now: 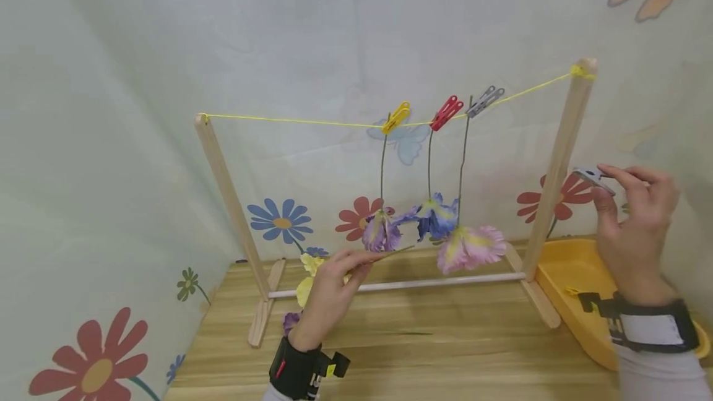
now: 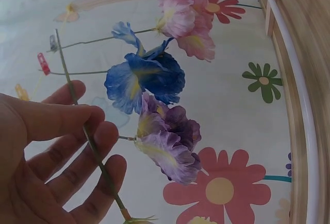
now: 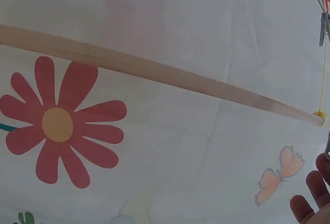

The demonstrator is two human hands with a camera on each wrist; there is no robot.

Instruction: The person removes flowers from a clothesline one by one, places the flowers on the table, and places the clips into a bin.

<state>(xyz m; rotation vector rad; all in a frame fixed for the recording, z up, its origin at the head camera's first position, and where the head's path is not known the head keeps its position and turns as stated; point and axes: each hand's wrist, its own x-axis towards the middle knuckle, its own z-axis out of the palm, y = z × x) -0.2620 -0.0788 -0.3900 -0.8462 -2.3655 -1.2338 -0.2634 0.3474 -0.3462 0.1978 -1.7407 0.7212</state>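
Note:
My left hand [image 1: 334, 289] pinches the green stem [image 2: 98, 157] of a yellow artificial flower [image 1: 304, 286] between thumb and fingers, in front of the rack. Part of that bloom is hidden behind the hand. On the right, my right hand [image 1: 637, 221] pinches a grey clothespin [image 1: 593, 177] beside the rack's right post. From the yellow line [image 1: 289, 120], flowers hang bloom down: a purple one [image 1: 381, 231] by a yellow clothespin [image 1: 396, 118], a blue one [image 1: 437, 215] by a red clothespin [image 1: 447, 113], a pink one [image 1: 470, 248] by another grey clothespin [image 1: 484, 102].
Wooden posts [image 1: 231, 203] and a white crossbar [image 1: 445, 281] form the rack on the wooden table [image 1: 423, 339]. A yellow basin [image 1: 557, 251] holding a yellow clothespin stands at the right. A dark purple bloom [image 1: 291, 322] shows near my left wrist. Behind is a flower-printed curtain [image 1: 278, 36].

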